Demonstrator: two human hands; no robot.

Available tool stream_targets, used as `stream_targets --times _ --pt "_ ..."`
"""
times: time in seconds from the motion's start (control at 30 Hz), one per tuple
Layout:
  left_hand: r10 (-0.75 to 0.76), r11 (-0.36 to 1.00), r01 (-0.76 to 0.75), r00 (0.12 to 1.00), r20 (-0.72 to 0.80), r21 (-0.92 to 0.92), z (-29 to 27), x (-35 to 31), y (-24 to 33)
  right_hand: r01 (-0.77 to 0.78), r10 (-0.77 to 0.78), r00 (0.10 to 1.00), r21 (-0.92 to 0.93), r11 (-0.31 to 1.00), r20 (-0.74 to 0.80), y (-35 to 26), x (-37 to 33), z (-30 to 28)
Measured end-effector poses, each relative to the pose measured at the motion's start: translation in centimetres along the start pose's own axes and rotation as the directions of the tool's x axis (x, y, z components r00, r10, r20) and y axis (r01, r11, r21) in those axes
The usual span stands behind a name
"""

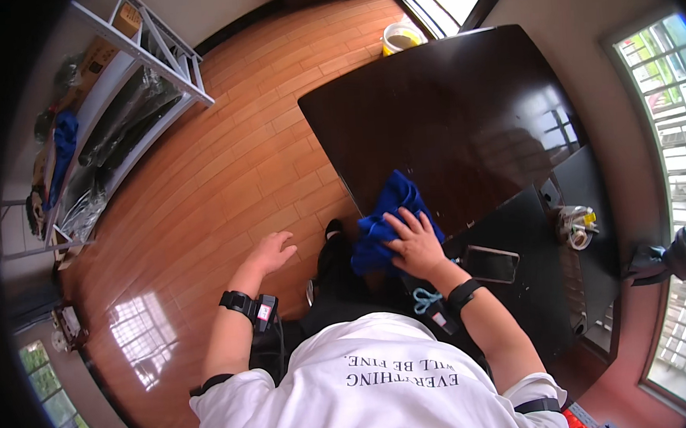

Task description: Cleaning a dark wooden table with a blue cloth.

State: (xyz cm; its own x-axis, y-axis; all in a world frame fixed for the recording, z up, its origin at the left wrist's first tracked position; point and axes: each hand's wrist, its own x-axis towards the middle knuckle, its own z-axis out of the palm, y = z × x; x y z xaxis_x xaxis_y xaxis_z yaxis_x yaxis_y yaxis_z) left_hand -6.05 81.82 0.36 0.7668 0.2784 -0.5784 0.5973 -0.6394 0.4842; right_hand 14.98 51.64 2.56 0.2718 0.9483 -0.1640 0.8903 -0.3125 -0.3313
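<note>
White shirt (325, 410), bottom centre. Right hand (419, 250) spread on blue cloth (383, 211), just right of centre. Cloth likely light, soft, limp (hardly fragile); best gripped by bunched middle. Left hand (269, 253) empty, fingers loosely extended, left of centre.

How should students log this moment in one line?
left hand: empty, above wooden floor | right hand: spread on blue cloth | cloth: crumpled, at edge of desk | smartphone: right of right hand
</note>
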Motion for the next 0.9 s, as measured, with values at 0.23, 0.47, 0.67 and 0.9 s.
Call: stream_targets --times 0.23,0.47,0.67,0.9 --pt "-0.047 0.981 0.034 0.997 -0.068 -0.19 -5.6 2.4 -5.0 -0.172 0.167 0.981 -0.041 0.984 -0.099 3.1 13.7 -2.4" --pt "-0.19 0.981 0.191 0.981 0.023 -0.025 -9.8 2.2 -8.3 -0.37 0.352 0.905 -0.031 0.929 -0.239 5.0 21.2 -3.5" --pt "-0.066 0.987 0.062 0.998 -0.017 -0.145 -11.6 4.8 -8.0 -0.548 0.519 0.784 0.013 0.836 -0.339 6.0 9.5 -0.7" --pt "-0.038 0.993 0.028 0.996 -0.083 -0.117 -13.1 4.8 -10.9 -0.971 0.901 0.14 0.121 0.206 -0.412 13.0 5.0 2.3"
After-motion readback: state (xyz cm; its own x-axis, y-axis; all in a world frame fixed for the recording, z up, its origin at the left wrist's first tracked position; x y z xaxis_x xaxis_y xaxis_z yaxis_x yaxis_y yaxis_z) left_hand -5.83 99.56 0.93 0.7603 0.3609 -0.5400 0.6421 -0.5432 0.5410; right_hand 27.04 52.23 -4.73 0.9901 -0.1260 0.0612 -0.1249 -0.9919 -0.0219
